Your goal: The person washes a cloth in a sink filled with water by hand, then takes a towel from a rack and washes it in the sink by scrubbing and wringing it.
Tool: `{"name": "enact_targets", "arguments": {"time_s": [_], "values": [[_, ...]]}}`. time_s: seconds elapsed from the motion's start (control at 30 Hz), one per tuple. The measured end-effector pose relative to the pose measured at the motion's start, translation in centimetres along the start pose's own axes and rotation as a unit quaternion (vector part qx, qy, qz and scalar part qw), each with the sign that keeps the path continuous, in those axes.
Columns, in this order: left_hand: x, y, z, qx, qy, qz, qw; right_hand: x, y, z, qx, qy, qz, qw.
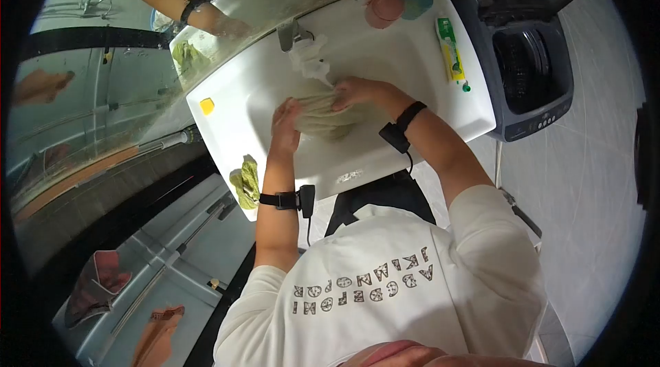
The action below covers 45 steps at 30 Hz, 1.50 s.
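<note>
Well, both my grips are narrow and on the cloth: the left grip (285, 125) holds the near-vertical left edge of the pale cloth (326, 119), and the right grip (353, 93) pinches its upper right part. The cloth hangs between them in loose folds, inside the white sink (471, 107), just below the tap (294, 35). White water (313, 64) falls from the spout and comes down beside my right fingers; whether it strikes the fabric squarely, I cannot tell.

To do this well, I judge that the folds want spreading, so water can run through the weave rather than slide off one bunched ridge. Wet fabric grows heavy and slick, so I want finger pads and thumb firmly on it, with both wrists low over the bowl. A slow rub of one half against the other, shifting the grasp a little each time, would reach every part evenly. Too hard a pull could stretch it or flick water over the rim.

The straps on my forearms call for care too: the black box (394, 138) at my right one is best held clear of the spray. The green cloth (245, 183) lies apart on the sink's left front corner, well away from my fingers
</note>
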<state>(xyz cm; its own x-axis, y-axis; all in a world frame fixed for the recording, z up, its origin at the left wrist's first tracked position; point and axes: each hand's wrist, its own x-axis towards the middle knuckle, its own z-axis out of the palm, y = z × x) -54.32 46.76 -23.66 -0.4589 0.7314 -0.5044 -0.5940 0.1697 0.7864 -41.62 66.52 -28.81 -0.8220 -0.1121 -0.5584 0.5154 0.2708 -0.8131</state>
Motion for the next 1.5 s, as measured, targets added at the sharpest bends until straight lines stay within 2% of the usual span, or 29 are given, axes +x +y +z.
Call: {"name": "enact_targets", "arguments": {"time_s": [0.03,0.07,0.1,0.17,0.2,0.27,0.3,0.33,0.37,0.43,0.47,0.7,0.8,0.83,0.87,0.9,0.97,1.0,1.07,1.13,1.2,1.23,1.27,1.3,1.37,1.4,1.43,1.47,1.5], "values": [[-0.2,-0.3,0.0,-0.151,0.041,0.012,0.988,0.8,1.9,0.7,0.035,0.089,-0.025,0.995],[0.1,-0.6,0.1,-0.149,0.038,0.013,0.988,1.5,3.2,1.1,0.069,0.178,-0.052,0.98],[0.5,-1.2,0.0,-0.22,0.047,-0.028,0.974,2.2,3.2,1.8,0.069,0.181,-0.053,0.98],[1.7,-2.9,-0.1,-0.289,0.054,-0.071,0.953,3.7,1.9,4.7,0.211,0.338,-0.072,0.914],[2.9,-4.3,-0.4,-0.297,0.104,-0.099,0.944,3.1,-0.2,6.2,0.213,0.339,-0.07,0.914],[5.0,-7.9,-1.5,-0.305,0.16,-0.134,0.929,0.9,-5.2,8.8,-0.003,0.427,-0.153,0.891],[6.6,-9.7,-2.2,-0.398,-0.128,-0.103,0.902,1.4,-5.8,9.2,-0.001,0.427,-0.15,0.892],[7.5,-10.7,-2.5,-0.456,-0.404,-0.061,0.791,1.9,-6.2,9.4,-0.019,0.437,-0.058,0.898],[7.1,-10.6,-1.6,-0.456,-0.402,-0.061,0.792,2.1,-6.3,9.7,-0.037,0.441,0.035,0.896],[5.9,-8.8,2.2,-0.273,-0.038,-0.141,0.951,2.8,-4.8,7.2,-0.01,0.459,0.028,0.888],[5.2,-7.8,4.0,-0.154,0.144,-0.198,0.957,3.0,-4.0,6.5,0.018,0.478,0.023,0.878],[3.0,-5.4,5.7,-0.177,0.099,-0.281,0.938,4.2,-2.4,10.5,-0.111,0.442,0.012,0.89],[1.8,-4.4,5.5,-0.133,0.065,-0.262,0.954,3.7,1.5,6.1,-0.405,0.48,-0.024,0.778],[1.7,-4.3,5.0,-0.11,0.05,-0.249,0.961,2.1,-0.5,3.7,-0.208,0.397,0.012,0.894],[2.1,-3.9,4.4,-0.063,0.01,-0.22,0.973,0.7,-2.7,1.6,-0.002,0.289,0.047,0.956],[2.5,-3.6,3.4,-0.064,0.012,-0.219,0.974,-0.6,-4.7,1.0,-0.004,0.287,0.045,0.957],[3.4,-2.7,1.0,0.1,-0.01,-0.065,0.993,-3.0,-7.5,0.6,0.014,0.094,-0.047,0.994],[3.5,-2.3,0.5,0.099,-0.011,-0.063,0.993,-2.2,-6.4,1.0,0.013,0.095,-0.047,0.994],[3.5,-1.4,-0.4,0.248,-0.046,-0.029,0.967,-0.6,-4.8,1.7,-0.112,-0.046,0.005,0.993],[2.0,-2.7,0.0,0.24,-0.042,-0.03,0.97,-0.9,-3.9,1.3,-0.047,0.032,-0.013,0.998],[1.1,-3.4,0.1,0.509,-0.153,-0.051,0.845,-2.9,-4.2,0.8,0.024,0.105,-0.027,0.994],[1.9,-5.4,-1.4,0.5,-0.151,-0.069,0.85,-4.3,-4.5,0.7,0.255,0.131,-0.12,0.95],[2.1,-6.4,-2.6,0.499,-0.152,-0.07,0.85,-5.3,-4.6,0.5,0.469,0.151,-0.205,0.846],[2.2,-6.8,-3.2,0.478,-0.128,-0.018,0.869,-5.6,-3.8,0.0,0.467,0.152,-0.204,0.847],[1.9,-6.6,-2.7,0.452,-0.105,0.035,0.885,-5.9,-2.4,-0.6,0.632,0.196,-0.141,0.737],[1.3,-4.9,-0.9,0.111,-0.083,0.004,0.99,-5.1,-1.6,-0.1,0.629,0.197,-0.142,0.739],[1.0,-4.0,0.3,-0.243,-0.052,-0.028,0.968,-3.5,-0.6,1.1,0.504,0.263,-0.073,0.82],[2.1,-4.7,0.7,-0.241,-0.052,-0.027,0.969,-2.2,-0.3,2.2,0.366,0.32,-0.003,0.874],[3.2,-5.8,1.0,-0.298,-0.024,-0.032,0.954,-1.5,-1.6,4.4,0.368,0.319,-0.003,0.873]]}}
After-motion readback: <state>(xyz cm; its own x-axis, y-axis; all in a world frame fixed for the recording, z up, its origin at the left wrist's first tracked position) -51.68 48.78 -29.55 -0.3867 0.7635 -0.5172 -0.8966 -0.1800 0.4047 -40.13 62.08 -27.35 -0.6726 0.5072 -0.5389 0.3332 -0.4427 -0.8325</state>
